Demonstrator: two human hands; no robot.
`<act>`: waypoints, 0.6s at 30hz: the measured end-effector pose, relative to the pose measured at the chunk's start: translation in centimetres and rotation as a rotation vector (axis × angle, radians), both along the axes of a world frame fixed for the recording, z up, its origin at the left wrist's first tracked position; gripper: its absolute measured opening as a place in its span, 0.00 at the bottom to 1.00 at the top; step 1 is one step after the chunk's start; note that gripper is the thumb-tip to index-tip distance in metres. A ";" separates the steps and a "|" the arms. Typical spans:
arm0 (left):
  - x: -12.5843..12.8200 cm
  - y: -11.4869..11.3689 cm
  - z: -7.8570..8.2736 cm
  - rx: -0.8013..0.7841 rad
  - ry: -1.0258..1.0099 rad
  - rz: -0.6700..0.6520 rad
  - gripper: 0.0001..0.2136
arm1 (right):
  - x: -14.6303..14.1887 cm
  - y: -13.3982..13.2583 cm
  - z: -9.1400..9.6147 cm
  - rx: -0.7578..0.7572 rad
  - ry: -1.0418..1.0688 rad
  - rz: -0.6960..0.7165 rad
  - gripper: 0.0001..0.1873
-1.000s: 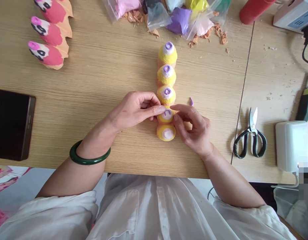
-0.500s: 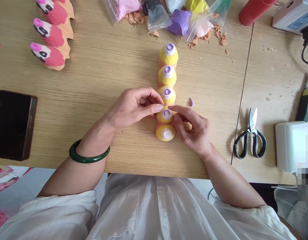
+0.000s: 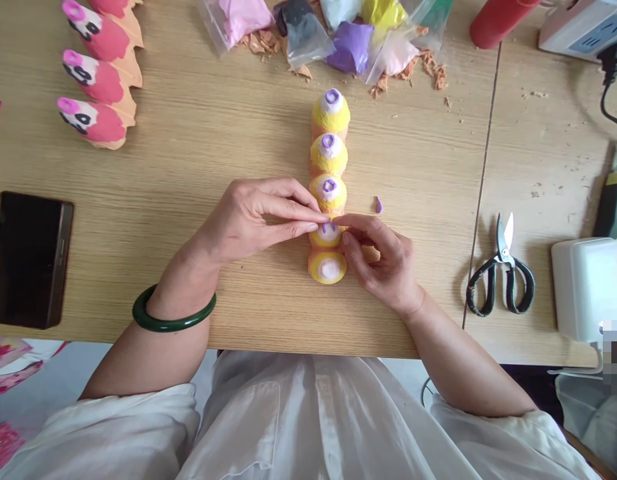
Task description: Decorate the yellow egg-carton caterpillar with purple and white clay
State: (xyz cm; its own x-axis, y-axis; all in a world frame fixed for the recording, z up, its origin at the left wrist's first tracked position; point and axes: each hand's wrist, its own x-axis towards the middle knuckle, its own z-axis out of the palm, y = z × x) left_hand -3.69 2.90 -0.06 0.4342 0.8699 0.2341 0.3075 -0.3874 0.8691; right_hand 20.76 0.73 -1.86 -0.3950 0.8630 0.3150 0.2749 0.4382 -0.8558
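A strip of egg-carton cups stands lengthwise on the table, its bumps coated in yellow clay with white patches. Purple clay rings sit on the three far bumps; the nearest bump has only a white patch. On the fourth bump lies a bent purple clay strand, partly hidden by fingertips. My left hand reaches in with fingers stretched out, the index tip on the strand and the thumb slightly apart at the bump's left edge. My right hand is curled at the right side, index tip at the strand and thumb against the bump.
A purple clay scrap lies right of the strip. Scissors, a white box and a cutter are at right. Bagged clay and carton scraps lie at the back. A pink-painted carton strip and a phone are left.
The view has shifted slightly. My left index finger has straightened and moved over the top of the purple strand, with the thumb drawn back a little. My right hand stays at the same bump.
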 end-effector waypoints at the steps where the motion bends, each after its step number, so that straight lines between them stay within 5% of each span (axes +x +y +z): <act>1: 0.0 0.0 0.1 0.023 0.015 0.001 0.06 | 0.0 0.0 0.0 0.001 -0.003 0.004 0.10; 11: 0.0 -0.5 0.4 0.215 0.190 0.030 0.08 | 0.0 0.0 0.0 0.000 -0.020 0.013 0.11; 18: 0.2 -0.1 0.3 0.083 0.029 0.052 0.07 | 0.0 0.0 -0.2 0.027 -0.016 0.006 0.12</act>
